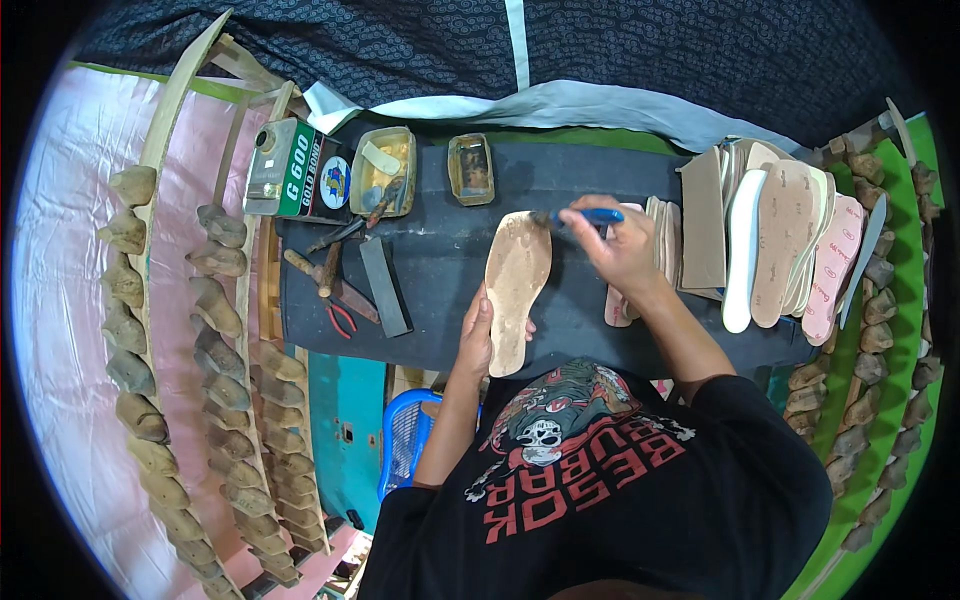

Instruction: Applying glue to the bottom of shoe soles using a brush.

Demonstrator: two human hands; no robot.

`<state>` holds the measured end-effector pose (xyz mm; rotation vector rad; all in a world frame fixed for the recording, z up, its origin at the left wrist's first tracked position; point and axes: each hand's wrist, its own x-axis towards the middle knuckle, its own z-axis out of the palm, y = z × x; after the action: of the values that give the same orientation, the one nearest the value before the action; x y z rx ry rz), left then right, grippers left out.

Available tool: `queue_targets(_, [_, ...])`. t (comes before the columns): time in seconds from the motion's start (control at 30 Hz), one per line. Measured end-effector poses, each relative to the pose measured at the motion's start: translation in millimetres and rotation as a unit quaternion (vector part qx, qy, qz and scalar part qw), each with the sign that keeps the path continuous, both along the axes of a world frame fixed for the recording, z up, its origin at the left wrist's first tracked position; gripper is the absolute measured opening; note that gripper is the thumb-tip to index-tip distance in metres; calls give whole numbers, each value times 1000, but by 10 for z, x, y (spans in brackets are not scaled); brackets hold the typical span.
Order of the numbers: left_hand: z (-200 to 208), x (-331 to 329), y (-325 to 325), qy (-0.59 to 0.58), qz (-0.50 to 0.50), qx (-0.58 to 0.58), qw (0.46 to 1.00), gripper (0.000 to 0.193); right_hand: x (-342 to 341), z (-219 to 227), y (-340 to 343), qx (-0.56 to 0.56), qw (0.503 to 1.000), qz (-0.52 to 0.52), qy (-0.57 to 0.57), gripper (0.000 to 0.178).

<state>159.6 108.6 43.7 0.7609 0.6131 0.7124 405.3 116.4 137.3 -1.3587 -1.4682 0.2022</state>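
My left hand (pixel 480 335) grips the heel end of a tan insole (pixel 519 275), thumb on its upper face and fingertips showing at the far edge. The insole is held with its wide toe end pointing away from me. My right hand (pixel 622 245) is closed round the blue handle of a brush (pixel 602 216). The brush's dark tip lies at the right edge of the insole's toe end; whether it touches is hard to tell. Just right of that hand lies a stack of insoles (pixel 667 235), partly hidden by my wrist and forearm.
A dark-topped table (pixel 440 260) carries a green can (pixel 300 170), two tubs (pixel 398 150), pliers (pixel 340 318), a grey block (pixel 386 287) and a hammer (pixel 325 270). Larger insole piles (pixel 780 240) stand at the right. Racks of shoe lasts (pixel 140 370) flank both sides; a blue chair (pixel 405 440) stands below.
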Motion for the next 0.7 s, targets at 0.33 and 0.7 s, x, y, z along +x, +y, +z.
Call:
queue_targets(0.33, [-93,-46,-19,-10,51,-27,998,68,-67,-47,322,-79,994,-10,80,25])
queue_targets(0.7, [-249,-230,-6,-39,85,-52,994,57,-386,-521,977,-212,974,69,31,30])
